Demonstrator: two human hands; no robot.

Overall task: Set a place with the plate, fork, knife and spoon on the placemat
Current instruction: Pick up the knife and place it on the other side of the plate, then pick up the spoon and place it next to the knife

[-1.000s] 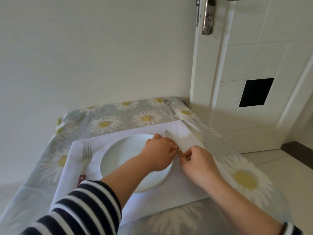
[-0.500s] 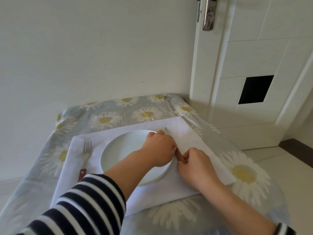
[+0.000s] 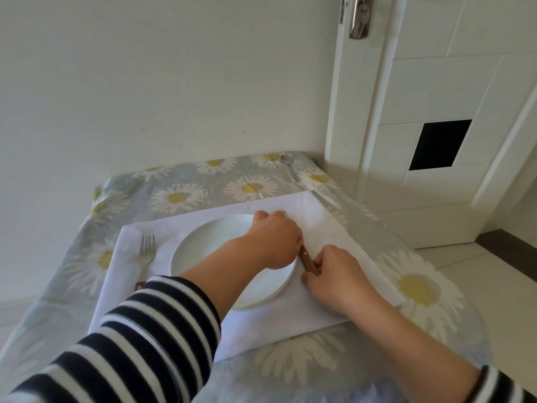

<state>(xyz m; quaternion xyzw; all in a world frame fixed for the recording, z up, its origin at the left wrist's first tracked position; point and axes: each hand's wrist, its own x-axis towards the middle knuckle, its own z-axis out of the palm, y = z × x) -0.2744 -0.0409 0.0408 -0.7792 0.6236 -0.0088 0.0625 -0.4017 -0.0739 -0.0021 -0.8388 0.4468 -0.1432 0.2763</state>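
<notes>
A white placemat (image 3: 325,222) lies on the table with a white plate (image 3: 203,251) at its middle. A fork (image 3: 146,254) with a red handle lies on the mat left of the plate. The knife (image 3: 308,260), with a brown wooden handle, lies along the plate's right edge. My left hand (image 3: 274,239) reaches over the plate and covers the knife's blade. My right hand (image 3: 337,274) pinches the end of the handle. A metal spoon (image 3: 289,165) lies off the mat at the table's far right corner.
The table wears a grey cloth with daisies (image 3: 180,196) and stands against a white wall. A white door (image 3: 436,112) with a metal handle is close on the right. The tiled floor (image 3: 499,301) shows past the table's right edge.
Both hands stay on the knife beside the plate, which has shifted only slightly. The view has tilted a little, so the table sits lower in frame.
</notes>
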